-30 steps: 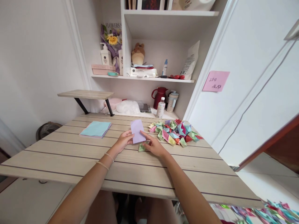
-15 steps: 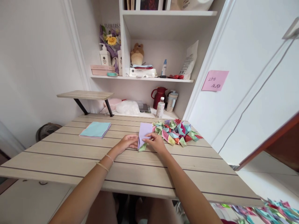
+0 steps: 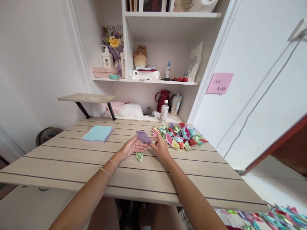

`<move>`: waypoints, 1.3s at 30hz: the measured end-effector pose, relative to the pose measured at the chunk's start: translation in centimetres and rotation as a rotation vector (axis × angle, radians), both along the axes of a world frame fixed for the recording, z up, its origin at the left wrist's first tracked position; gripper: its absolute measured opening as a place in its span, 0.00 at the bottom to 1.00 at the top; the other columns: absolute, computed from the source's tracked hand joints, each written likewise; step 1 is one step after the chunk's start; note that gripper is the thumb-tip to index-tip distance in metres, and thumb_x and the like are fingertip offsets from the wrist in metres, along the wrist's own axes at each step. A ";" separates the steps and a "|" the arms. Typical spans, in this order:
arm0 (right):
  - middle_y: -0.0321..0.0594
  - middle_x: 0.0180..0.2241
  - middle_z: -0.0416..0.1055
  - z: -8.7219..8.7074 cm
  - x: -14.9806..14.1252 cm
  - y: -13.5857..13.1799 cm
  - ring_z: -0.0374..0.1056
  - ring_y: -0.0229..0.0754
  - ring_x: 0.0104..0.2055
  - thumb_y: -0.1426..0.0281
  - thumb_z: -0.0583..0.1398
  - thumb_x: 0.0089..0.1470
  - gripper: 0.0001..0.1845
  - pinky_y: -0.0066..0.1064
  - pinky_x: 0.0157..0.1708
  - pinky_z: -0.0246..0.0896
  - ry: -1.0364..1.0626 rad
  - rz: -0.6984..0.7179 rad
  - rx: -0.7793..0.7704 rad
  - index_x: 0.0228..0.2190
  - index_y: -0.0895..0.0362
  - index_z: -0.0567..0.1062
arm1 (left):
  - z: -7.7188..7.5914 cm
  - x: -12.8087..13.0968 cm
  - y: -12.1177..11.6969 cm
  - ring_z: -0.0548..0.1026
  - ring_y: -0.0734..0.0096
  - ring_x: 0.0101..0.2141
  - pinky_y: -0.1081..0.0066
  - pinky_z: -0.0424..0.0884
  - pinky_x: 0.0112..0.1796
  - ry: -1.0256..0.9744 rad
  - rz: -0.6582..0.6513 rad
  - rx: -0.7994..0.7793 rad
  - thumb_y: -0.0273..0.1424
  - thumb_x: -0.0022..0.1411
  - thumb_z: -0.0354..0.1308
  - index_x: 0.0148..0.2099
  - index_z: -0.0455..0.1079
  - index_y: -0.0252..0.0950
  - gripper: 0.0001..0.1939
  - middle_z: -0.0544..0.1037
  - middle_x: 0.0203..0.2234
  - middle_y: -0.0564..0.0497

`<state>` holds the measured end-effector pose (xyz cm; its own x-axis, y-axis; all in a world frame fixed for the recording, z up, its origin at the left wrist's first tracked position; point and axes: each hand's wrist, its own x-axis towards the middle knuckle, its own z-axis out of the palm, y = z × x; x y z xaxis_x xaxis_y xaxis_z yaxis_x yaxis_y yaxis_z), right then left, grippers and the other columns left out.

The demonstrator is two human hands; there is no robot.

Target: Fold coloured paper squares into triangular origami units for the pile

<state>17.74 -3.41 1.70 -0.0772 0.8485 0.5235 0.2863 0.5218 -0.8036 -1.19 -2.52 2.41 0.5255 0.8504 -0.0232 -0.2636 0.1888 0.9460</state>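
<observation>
The purple paper [image 3: 143, 137] was in the air above the desk [image 3: 96, 166], tilted, between the two hands. The right hand [image 3: 160, 145] appeared to pinch its right corner with the thumb and a finger, while the index finger was raised apart. The left hand [image 3: 130, 147] had its palm turned up and its fingers stretched below the paper; the thumb was at the paper's left edge, but I could not tell if it gripped there.

As I judge, this paper was at an early stage of folding: it looked flat, without the points which the folded pieces showed. How many folds it had, I could not tell. Just below the left hand, a small green piece [image 3: 139, 156], already folded, lay on the desk.

To the right, a pile [image 3: 178, 137] of folded pieces in many colours showed the work that was done. On the left side lay a stack [image 3: 97, 133] of flat sheets, light blue on top; these were not yet folded, so, in my judgement, a good part of the work was left.
</observation>
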 end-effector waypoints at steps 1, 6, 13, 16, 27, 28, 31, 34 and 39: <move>0.40 0.34 0.73 0.1 0.0 -0.1 0.65 0.42 0.35 0.69 0.61 0.44 0.30 0.30 0.30 0.58 -0.034 0.036 0.036 0.51 0.50 0.64 | 0.1 0.0 0.0 0.76 0.61 0.35 0.68 0.68 0.35 -0.016 0.017 0.002 0.48 0.55 0.48 0.42 0.70 0.30 0.26 0.77 0.36 0.38; 0.40 0.52 0.61 0.4 0.2 -0.3 0.55 0.48 0.53 0.67 0.63 0.43 0.09 0.32 0.36 0.60 -0.129 0.165 0.112 0.31 0.49 0.77 | 0.2 -0.5 0.5 0.74 0.62 0.36 0.71 0.66 0.34 -0.027 0.175 0.041 0.48 0.54 0.50 0.41 0.73 0.30 0.26 0.77 0.38 0.42; 0.44 0.49 0.64 -0.2 0.2 0.3 0.56 0.49 0.53 0.65 0.64 0.41 0.11 0.35 0.39 0.61 -0.029 0.240 -0.035 0.32 0.51 0.77 | 0.4 -0.4 0.0 0.73 0.65 0.36 0.73 0.65 0.34 -0.032 0.192 0.123 0.32 0.47 0.62 0.45 0.71 0.33 0.21 0.74 0.43 0.43; 0.45 0.45 0.68 -0.1 0.4 0.3 0.61 0.49 0.50 0.64 0.65 0.39 0.14 0.34 0.37 0.62 0.029 0.276 -0.091 0.33 0.52 0.77 | 0.5 -0.3 -0.2 0.73 0.70 0.33 0.75 0.65 0.33 0.004 0.156 0.128 0.27 0.45 0.63 0.49 0.69 0.36 0.25 0.75 0.42 0.45; 0.38 0.24 0.72 -0.7 0.3 0.5 0.65 0.38 0.25 0.60 0.62 0.41 0.13 0.29 0.26 0.59 -0.003 0.207 -0.160 0.25 0.57 0.75 | -0.2 -0.2 0.2 0.74 0.69 0.30 0.72 0.69 0.31 0.169 0.138 0.219 0.31 0.45 0.64 0.47 0.70 0.33 0.23 0.76 0.36 0.44; 0.37 0.24 0.71 -0.9 0.2 0.7 0.64 0.37 0.24 0.60 0.63 0.41 0.14 0.28 0.25 0.58 0.044 0.190 -0.158 0.28 0.57 0.74 | -0.1 -0.1 0.0 0.74 0.68 0.32 0.72 0.70 0.31 0.173 0.142 0.221 0.33 0.47 0.62 0.46 0.71 0.33 0.22 0.76 0.37 0.44; 0.34 0.24 0.69 -1.5 -0.1 1.0 0.63 0.36 0.22 0.62 0.64 0.39 0.22 0.26 0.22 0.58 0.173 0.147 -0.170 0.37 0.56 0.68 | 0.1 0.2 -0.3 0.75 0.66 0.34 0.72 0.71 0.30 0.149 0.137 0.233 0.34 0.49 0.61 0.50 0.67 0.35 0.24 0.74 0.41 0.42; 0.37 0.30 0.70 -1.7 -0.4 1.1 0.63 0.34 0.22 0.61 0.65 0.36 0.25 0.27 0.23 0.60 0.193 0.045 -0.163 0.37 0.56 0.67 | 0.1 0.3 -0.4 0.75 0.67 0.33 0.70 0.73 0.29 0.087 0.156 0.252 0.31 0.49 0.62 0.59 0.52 0.41 0.37 0.72 0.45 0.40; 0.43 0.40 0.69 -1.3 -0.7 0.6 0.67 0.36 0.26 0.60 0.64 0.37 0.24 0.31 0.27 0.64 0.212 0.022 -0.196 0.37 0.57 0.69 | -0.3 0.4 0.1 0.76 0.67 0.31 0.69 0.74 0.28 0.086 0.249 0.258 0.28 0.46 0.64 0.62 0.39 0.44 0.48 0.71 0.45 0.38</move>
